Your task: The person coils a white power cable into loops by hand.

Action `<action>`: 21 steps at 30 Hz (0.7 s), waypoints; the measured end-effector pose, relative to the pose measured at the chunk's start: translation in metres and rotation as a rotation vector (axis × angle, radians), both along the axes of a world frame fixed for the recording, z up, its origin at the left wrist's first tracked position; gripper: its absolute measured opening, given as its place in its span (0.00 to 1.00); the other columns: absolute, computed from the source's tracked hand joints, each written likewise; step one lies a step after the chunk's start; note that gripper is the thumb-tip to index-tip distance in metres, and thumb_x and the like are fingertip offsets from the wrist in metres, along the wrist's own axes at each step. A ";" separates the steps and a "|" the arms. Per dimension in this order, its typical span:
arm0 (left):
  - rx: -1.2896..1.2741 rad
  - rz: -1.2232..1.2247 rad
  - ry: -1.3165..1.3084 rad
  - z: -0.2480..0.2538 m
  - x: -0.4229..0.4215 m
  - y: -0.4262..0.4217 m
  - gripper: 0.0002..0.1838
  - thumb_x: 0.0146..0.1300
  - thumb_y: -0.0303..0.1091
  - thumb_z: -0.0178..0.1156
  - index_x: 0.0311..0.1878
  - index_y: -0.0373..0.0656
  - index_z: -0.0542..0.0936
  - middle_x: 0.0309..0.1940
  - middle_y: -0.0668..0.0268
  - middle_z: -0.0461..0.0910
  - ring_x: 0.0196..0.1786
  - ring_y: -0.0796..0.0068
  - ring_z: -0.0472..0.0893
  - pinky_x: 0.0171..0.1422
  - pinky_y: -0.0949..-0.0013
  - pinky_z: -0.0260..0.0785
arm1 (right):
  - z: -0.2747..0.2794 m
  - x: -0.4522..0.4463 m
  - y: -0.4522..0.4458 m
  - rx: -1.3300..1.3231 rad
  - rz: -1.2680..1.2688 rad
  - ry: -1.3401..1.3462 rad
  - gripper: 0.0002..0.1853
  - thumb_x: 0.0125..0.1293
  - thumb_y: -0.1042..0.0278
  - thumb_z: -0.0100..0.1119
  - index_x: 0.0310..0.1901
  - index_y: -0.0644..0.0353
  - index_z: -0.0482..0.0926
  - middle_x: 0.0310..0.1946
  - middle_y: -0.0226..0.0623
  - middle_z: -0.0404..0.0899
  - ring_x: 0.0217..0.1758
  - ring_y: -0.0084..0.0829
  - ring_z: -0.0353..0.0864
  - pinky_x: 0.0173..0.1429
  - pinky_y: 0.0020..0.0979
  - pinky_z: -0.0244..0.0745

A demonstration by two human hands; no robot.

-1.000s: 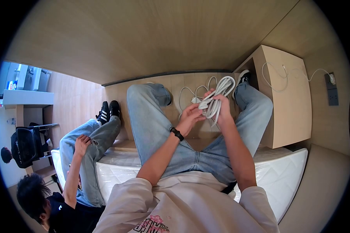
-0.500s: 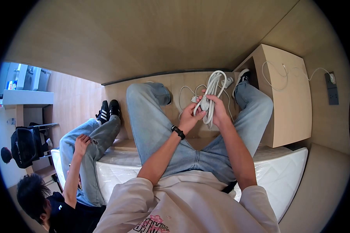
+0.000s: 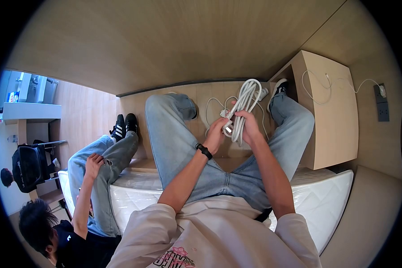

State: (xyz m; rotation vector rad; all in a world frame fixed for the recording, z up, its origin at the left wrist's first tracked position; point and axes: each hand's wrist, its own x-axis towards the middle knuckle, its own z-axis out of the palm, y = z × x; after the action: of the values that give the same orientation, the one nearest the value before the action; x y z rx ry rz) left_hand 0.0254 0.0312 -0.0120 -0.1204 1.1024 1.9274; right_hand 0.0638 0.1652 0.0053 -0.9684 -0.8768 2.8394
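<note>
Holding coiled wht. cable point(image 3: 242, 105) w/ both hands, pos. btwn. legs point(image 3: 172, 138), above floor point(image 3: 131, 107). Enclosing lower L side of coil in L hand point(image 3: 216, 135), w/ grip closed, next to pale conn. end point(image 3: 228, 130). Clasping R side in R hand point(image 3: 251, 129), w/ grip likewise closed, round bundled strands. Note wht. plug point(image 3: 224, 113) and loose thin cord point(image 3: 206, 110) on floor, just beyond coil. Note also bulky wht. fitting point(image 3: 263, 94) near R shoe point(image 3: 280, 87), wooden cabinet point(image 3: 332, 127) to R, wall socket point(image 3: 382, 109) further R. Sitting on plastic-wrapped mattress point(image 3: 138, 205). Refer to L for 2nd person point(image 3: 73, 243), w/ 1 hand point(image 3: 94, 165) on knee.
</note>
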 end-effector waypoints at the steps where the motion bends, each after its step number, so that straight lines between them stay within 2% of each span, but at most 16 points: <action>1: 0.000 -0.001 -0.001 -0.002 0.001 0.000 0.13 0.68 0.41 0.52 0.46 0.43 0.74 0.36 0.70 0.76 0.36 0.79 0.75 0.43 0.73 0.69 | -0.001 0.000 0.000 0.004 -0.013 0.007 0.26 0.54 0.76 0.48 0.58 0.61 0.65 0.38 0.43 0.77 0.41 0.36 0.79 0.45 0.35 0.78; 3: -0.166 -0.052 0.086 -0.008 0.003 -0.003 0.13 0.66 0.38 0.54 0.50 0.41 0.75 0.37 0.69 0.77 0.39 0.79 0.76 0.43 0.72 0.71 | -0.004 0.000 -0.001 0.085 -0.036 -0.010 0.25 0.54 0.77 0.47 0.57 0.62 0.66 0.38 0.43 0.77 0.40 0.36 0.80 0.44 0.34 0.78; 4: -0.166 -0.053 0.086 -0.009 0.004 -0.003 0.13 0.66 0.38 0.54 0.50 0.41 0.75 0.37 0.69 0.77 0.39 0.79 0.76 0.43 0.72 0.71 | -0.006 -0.001 -0.001 0.167 -0.056 -0.026 0.25 0.53 0.78 0.47 0.56 0.63 0.66 0.37 0.44 0.77 0.39 0.36 0.80 0.44 0.34 0.78; 6: -0.375 -0.043 0.391 -0.009 0.007 -0.001 0.12 0.63 0.31 0.58 0.48 0.39 0.75 0.37 0.69 0.78 0.41 0.79 0.77 0.44 0.70 0.71 | -0.008 -0.002 0.000 0.209 -0.046 -0.031 0.24 0.52 0.79 0.46 0.55 0.64 0.66 0.36 0.44 0.77 0.39 0.36 0.80 0.43 0.33 0.78; 9: -0.413 0.037 0.534 -0.004 0.009 0.000 0.10 0.59 0.25 0.61 0.44 0.38 0.75 0.37 0.69 0.78 0.40 0.80 0.77 0.43 0.73 0.71 | -0.008 -0.001 0.002 0.271 -0.028 -0.018 0.24 0.51 0.80 0.46 0.53 0.66 0.67 0.34 0.44 0.78 0.38 0.36 0.80 0.44 0.33 0.78; 11: -0.370 0.094 0.553 -0.004 0.007 -0.001 0.10 0.58 0.26 0.63 0.43 0.38 0.75 0.36 0.69 0.78 0.39 0.80 0.77 0.41 0.74 0.70 | -0.007 -0.002 0.001 0.287 -0.017 0.001 0.23 0.50 0.80 0.46 0.52 0.67 0.67 0.33 0.44 0.78 0.38 0.36 0.80 0.44 0.34 0.79; 13: -0.323 0.149 0.571 0.000 0.005 -0.001 0.11 0.57 0.27 0.64 0.42 0.39 0.75 0.35 0.69 0.78 0.37 0.81 0.77 0.40 0.75 0.70 | -0.007 -0.002 0.000 0.158 -0.065 -0.046 0.21 0.48 0.80 0.45 0.49 0.68 0.69 0.33 0.44 0.78 0.38 0.36 0.80 0.44 0.32 0.79; 15: -0.489 0.090 0.743 0.003 0.003 -0.001 0.13 0.55 0.30 0.67 0.42 0.40 0.76 0.34 0.69 0.78 0.36 0.80 0.76 0.40 0.76 0.70 | -0.006 -0.001 0.000 0.155 -0.047 -0.064 0.20 0.48 0.80 0.46 0.47 0.69 0.70 0.34 0.44 0.78 0.37 0.36 0.80 0.43 0.32 0.79; 18: -0.504 -0.048 0.728 -0.012 0.002 -0.002 0.12 0.54 0.28 0.66 0.40 0.40 0.75 0.33 0.69 0.78 0.36 0.80 0.75 0.41 0.75 0.69 | -0.002 0.001 -0.001 0.216 0.012 -0.105 0.19 0.47 0.80 0.47 0.45 0.70 0.71 0.35 0.45 0.79 0.35 0.35 0.80 0.41 0.31 0.79; 21: -0.480 -0.049 0.612 -0.019 0.001 -0.007 0.11 0.53 0.25 0.63 0.40 0.41 0.75 0.32 0.69 0.77 0.35 0.80 0.75 0.38 0.75 0.67 | -0.010 0.001 -0.001 0.363 0.070 -0.123 0.18 0.47 0.80 0.48 0.43 0.72 0.72 0.35 0.45 0.79 0.33 0.33 0.80 0.37 0.29 0.77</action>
State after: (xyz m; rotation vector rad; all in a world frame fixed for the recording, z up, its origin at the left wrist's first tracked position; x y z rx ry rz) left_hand 0.0260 0.0242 -0.0312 0.2513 1.9429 1.6557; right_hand 0.0644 0.1638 -0.0042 -1.0840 -1.4015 2.5579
